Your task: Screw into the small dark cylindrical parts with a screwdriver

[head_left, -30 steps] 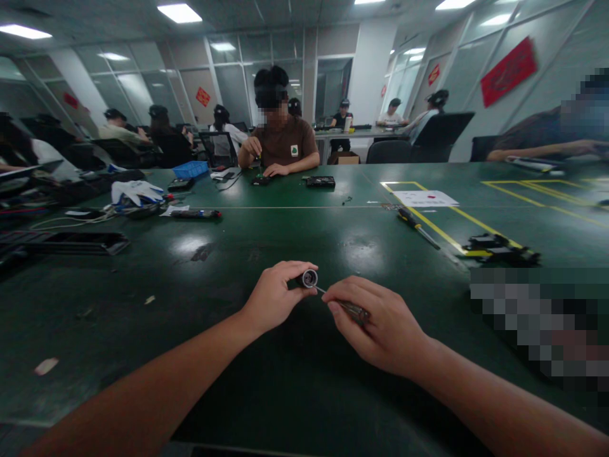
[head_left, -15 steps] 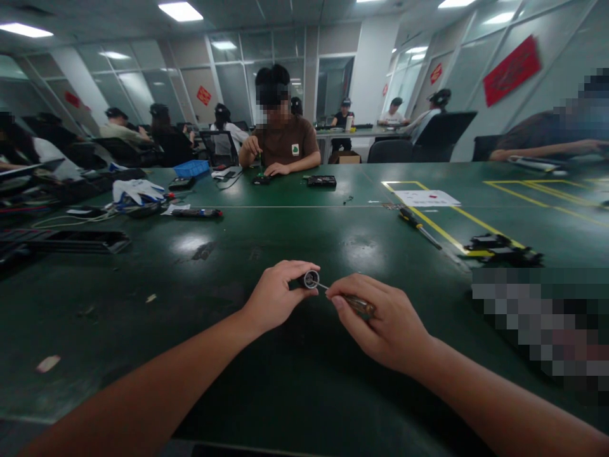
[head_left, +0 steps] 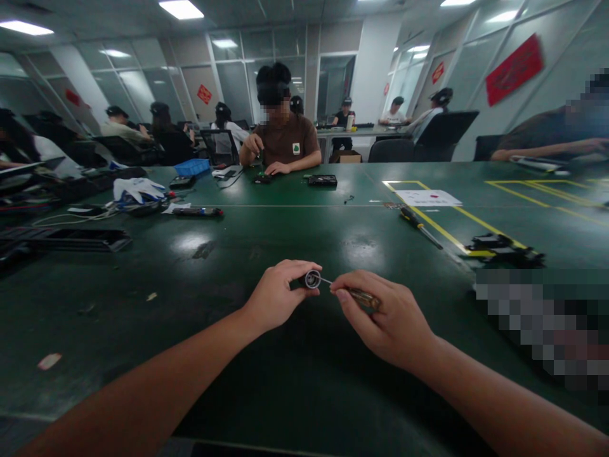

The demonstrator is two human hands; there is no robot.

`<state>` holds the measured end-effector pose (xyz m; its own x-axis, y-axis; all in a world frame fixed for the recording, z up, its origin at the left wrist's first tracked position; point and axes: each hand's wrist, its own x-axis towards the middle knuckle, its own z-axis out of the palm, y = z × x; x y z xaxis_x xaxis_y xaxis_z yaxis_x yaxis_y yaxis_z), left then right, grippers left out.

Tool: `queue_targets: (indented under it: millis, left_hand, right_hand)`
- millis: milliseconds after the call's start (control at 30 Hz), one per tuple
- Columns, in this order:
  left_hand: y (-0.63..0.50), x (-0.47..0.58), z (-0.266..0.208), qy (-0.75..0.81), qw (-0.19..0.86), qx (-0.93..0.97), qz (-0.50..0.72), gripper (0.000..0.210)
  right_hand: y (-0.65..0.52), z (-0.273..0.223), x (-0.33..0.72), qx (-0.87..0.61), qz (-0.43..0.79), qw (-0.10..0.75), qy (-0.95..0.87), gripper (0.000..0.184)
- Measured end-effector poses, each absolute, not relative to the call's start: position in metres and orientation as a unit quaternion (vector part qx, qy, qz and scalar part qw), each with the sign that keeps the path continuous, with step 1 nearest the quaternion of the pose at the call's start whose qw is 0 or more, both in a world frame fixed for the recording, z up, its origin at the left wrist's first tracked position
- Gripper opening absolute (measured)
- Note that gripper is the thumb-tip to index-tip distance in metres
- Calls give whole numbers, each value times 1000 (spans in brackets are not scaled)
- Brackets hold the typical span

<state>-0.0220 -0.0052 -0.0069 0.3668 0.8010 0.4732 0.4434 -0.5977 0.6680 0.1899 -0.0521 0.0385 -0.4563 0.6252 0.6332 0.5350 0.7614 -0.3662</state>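
My left hand (head_left: 280,292) is closed around a small dark cylindrical part (head_left: 313,279), whose open round end with a silvery rim faces me. Details inside the opening are too small to make out. In my right hand (head_left: 385,317) is a screwdriver (head_left: 364,298) with a translucent amber handle, gripped between thumb and fingers. Its thin metal shaft points left, and the tip reaches into the mouth of the cylinder. Both hands are held above the green table (head_left: 266,400).
A yellow-and-black screwdriver (head_left: 419,225) and a black mechanical part (head_left: 504,251) lie to the right. Left are a black tray-like frame (head_left: 90,240), white gloves (head_left: 137,190) and a pen-shaped tool (head_left: 197,212). Across the table a person (head_left: 288,139) works beside a blue basket (head_left: 191,167).
My right hand has shifted slightly to the right with the screwdriver, so more of the shaft shows outside the cylinder. My left hand stays nearly still.
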Motion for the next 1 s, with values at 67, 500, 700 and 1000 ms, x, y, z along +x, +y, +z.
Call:
queue_targets:
  millis: [67,500,700,1000]
  left_hand:
    - [-5,-22,-6,393,221,797,402,33]
    - [-6,-22,-4,395,210,796,407,37]
    - [-5,-23,-6,392,216,797,405,33]
    - [-5,-22,-6,396,216,797,402,34]
  right_hand:
    - [-52,38,190,-344,55,396,-850,12]
    - [-53,36,191,-340,57,406,-846,12]
    - [-51,36,192,-343,67,397,-849,13]
    - [-52,36,192,-351,85,399,-843,13]
